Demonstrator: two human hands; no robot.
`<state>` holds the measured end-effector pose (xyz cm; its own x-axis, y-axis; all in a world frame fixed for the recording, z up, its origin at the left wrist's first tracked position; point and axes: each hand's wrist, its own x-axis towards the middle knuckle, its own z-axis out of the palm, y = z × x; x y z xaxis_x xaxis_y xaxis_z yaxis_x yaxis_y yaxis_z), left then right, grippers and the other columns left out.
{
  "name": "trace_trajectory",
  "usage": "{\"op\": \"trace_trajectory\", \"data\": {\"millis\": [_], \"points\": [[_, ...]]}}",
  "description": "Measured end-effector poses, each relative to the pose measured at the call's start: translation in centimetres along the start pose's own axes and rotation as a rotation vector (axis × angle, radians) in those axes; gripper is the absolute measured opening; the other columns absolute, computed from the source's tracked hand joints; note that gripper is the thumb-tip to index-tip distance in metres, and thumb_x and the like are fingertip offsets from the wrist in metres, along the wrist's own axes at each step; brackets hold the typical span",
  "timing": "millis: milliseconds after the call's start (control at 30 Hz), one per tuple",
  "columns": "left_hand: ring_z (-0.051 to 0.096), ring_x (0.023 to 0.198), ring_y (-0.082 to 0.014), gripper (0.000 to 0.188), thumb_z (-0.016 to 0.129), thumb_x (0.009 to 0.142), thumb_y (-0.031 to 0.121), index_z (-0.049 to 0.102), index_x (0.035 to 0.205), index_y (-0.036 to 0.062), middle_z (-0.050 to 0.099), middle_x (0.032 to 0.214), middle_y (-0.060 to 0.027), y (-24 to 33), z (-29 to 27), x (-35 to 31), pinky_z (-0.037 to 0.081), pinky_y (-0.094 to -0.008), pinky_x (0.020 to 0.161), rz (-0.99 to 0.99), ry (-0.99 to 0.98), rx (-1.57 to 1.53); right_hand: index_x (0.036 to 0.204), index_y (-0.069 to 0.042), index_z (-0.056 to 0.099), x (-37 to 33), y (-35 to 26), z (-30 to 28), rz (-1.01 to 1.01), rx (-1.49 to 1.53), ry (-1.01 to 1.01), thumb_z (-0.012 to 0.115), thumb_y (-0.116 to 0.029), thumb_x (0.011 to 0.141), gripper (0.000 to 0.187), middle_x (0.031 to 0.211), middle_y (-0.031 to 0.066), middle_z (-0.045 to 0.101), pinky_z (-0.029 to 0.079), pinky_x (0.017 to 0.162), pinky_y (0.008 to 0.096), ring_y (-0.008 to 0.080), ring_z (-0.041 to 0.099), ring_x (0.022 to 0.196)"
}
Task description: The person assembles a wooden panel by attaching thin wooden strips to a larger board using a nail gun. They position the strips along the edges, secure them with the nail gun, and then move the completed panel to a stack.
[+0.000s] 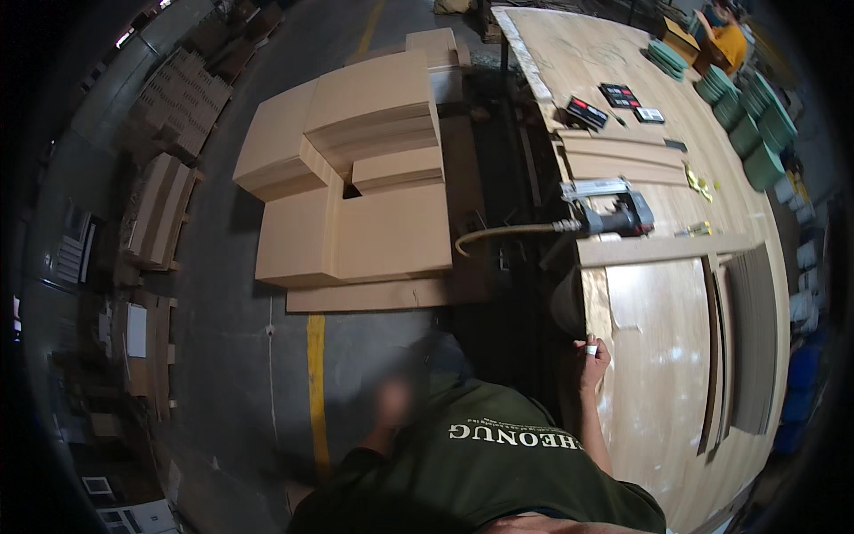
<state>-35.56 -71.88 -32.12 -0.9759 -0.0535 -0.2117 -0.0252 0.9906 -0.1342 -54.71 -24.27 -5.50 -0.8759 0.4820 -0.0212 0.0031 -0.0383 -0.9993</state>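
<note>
My right hand point(592, 360) is at the left edge of the wooden worktable point(649, 356), with its fingers bent and drawn together. A white band goes round one finger. What lies inside those fingers, if anything, I cannot make out. Beside the hand, a pale worn strip point(598, 303) runs along the table edge. Low over the floor, left of my body, hangs my left hand point(391, 402), too blurred for its fingers to show. A nail gun point(623, 218) with a hose point(503, 231) lies on the table beyond my right hand.
Stacked cardboard boxes point(356, 178) stand on the floor ahead. Wooden strips point(618, 160), small dark boxes point(618, 95), long grey-brown panels point(749, 343) and green stacks point(745, 116) occupy the table. A person in yellow point(729, 44) is at its far end.
</note>
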Motion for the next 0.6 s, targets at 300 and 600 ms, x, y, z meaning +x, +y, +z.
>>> {"op": "trace_trajectory", "data": {"millis": [300,600], "points": [[0.050,0.051,-0.0094,0.021,0.061,0.088,0.011,0.057,0.068,0.0045,0.058,0.064,-0.0019,-7.9,-9.4,25.4,0.043,-0.0250,0.046,-0.603,-0.015,-1.350,0.072,-0.001,0.059,8.2,-5.9,15.7,-0.168,-0.407,-0.413,0.067,-0.026,0.088,0.031,0.061,0.0072,0.052,0.039,0.054,0.0303,0.0127,0.048,0.058],[0.060,0.072,-0.0162,0.012,0.057,0.090,0.012,0.064,0.088,0.0018,0.064,0.082,-0.0087,-5.1,-17.2,22.6,0.050,-0.0305,0.063,-0.649,-0.256,-1.411,0.084,-0.003,0.058,8.2,0.1,21.6,0.234,0.021,-0.608,0.060,-0.021,0.094,0.021,0.085,0.0029,0.062,0.045,0.078,0.0268,0.0103,0.056,0.081]]}}
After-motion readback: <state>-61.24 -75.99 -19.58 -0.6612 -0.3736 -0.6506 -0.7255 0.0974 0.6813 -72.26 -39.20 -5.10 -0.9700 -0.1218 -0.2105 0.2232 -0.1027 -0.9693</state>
